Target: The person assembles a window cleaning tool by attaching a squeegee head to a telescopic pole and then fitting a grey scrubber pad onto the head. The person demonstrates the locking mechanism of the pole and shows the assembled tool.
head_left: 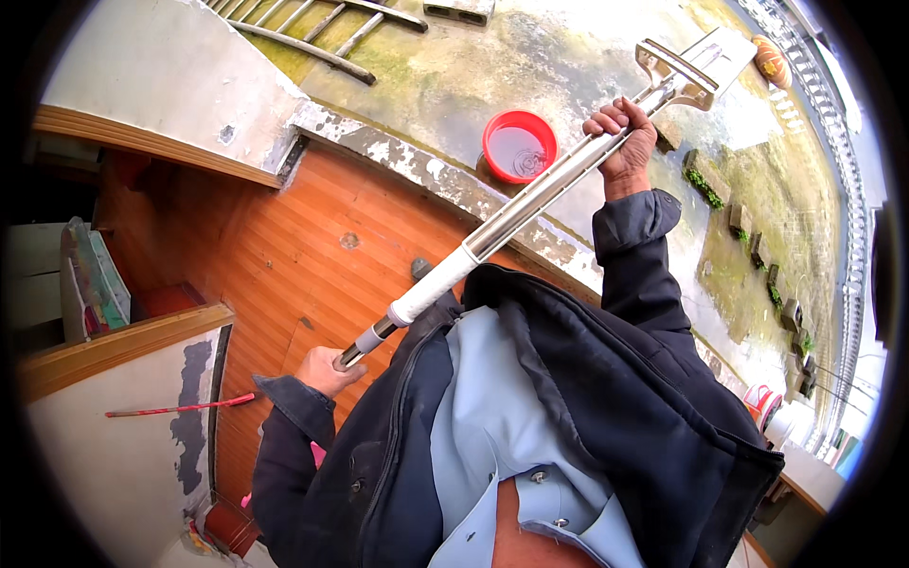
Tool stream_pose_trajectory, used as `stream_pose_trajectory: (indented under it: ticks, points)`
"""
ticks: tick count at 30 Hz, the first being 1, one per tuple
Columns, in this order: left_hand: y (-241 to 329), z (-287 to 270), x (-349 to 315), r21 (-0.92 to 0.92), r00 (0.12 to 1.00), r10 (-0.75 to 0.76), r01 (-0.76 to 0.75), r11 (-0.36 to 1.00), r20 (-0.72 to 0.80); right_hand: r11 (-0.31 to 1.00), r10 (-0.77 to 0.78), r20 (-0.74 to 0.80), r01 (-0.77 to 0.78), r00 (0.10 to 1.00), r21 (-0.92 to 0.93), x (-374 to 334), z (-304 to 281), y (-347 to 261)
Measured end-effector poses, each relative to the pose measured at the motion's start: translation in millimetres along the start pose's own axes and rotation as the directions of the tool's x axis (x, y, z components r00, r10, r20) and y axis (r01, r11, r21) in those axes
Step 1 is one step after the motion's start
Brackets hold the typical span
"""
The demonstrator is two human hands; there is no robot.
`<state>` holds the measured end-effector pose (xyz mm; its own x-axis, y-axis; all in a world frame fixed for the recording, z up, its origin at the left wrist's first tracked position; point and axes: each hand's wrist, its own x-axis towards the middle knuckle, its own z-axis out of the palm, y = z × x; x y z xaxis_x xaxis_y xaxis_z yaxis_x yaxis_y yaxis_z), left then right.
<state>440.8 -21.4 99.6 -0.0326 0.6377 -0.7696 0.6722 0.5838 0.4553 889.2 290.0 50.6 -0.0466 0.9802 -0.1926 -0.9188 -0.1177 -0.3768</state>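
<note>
A long white and metallic squeeze mop (445,275) slants across in front of my body, its bracketed head (677,76) up at the far right. My right hand (625,147) is wrapped round the shaft just below the head. Down at the near left, my left hand (331,371) grips the metal end of the handle. A red basin (520,146) of water sits on the concrete just beyond the doorsill, left of my right hand. Whether a sponge is fitted to the mop head is hard to make out.
Under me is an orange wood-look floor (312,237), bordered by a chipped doorsill (417,170). A wooden ladder (312,38) lies on the mossy concrete outside. Planted blocks (705,180) line the right side. A pinkish-red stick (180,406) crosses the peeling wall (123,445) at left.
</note>
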Motion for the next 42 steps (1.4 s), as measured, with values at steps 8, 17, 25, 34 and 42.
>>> stream_pose_trajectory:
  ticks: [8,17,25,34,42]
  points:
    - [-9,18,26,0.303,0.876,0.286,-0.171,0.938,-0.39,0.998,-0.063,-0.123,0.065,0.99,0.008,-6,-2,2]
    - [-29,14,49,0.415,0.771,0.442,-0.254,0.874,-0.458,0.994,-0.103,-0.078,0.106,0.992,0.034,-13,2,-4]
    - [-39,18,56,0.424,0.73,0.486,-0.291,0.857,-0.481,0.994,-0.098,-0.077,0.1,0.992,0.032,-6,7,3]
    - [-109,36,88,0.331,0.735,0.336,-0.161,0.93,-0.588,0.995,-0.085,-0.021,0.086,0.996,0.045,0,5,6]
    - [-85,47,76,0.447,0.7,0.416,-0.153,0.881,-0.58,0.998,-0.069,-0.187,0.067,0.98,-0.013,7,9,11]
